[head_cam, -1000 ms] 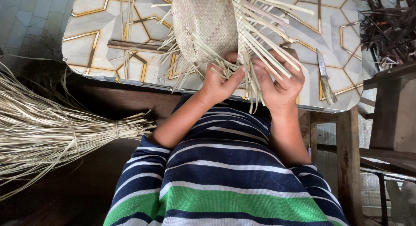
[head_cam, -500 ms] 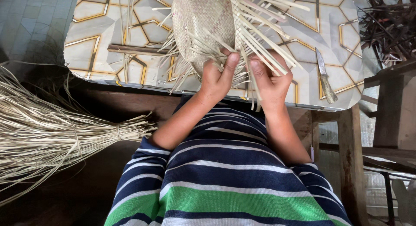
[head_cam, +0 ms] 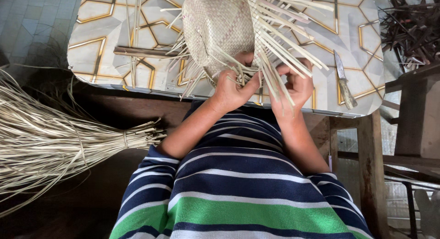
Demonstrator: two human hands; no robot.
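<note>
Head view: both hands are gripping loose strips of the pale woven palm-strip basket (head_cam: 219,26) — left hand (head_cam: 230,90) pinching, right hand (head_cam: 293,85) curled around. Body woven; rim strips hanging unwoven.

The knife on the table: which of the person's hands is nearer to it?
Right. The right hand works beside the knife; the left hand is farther, across the woven piece.

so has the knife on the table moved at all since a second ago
No. The knife lies in the same place on the patterned table, by the gold lines near its right edge, clear of both hands.
</note>
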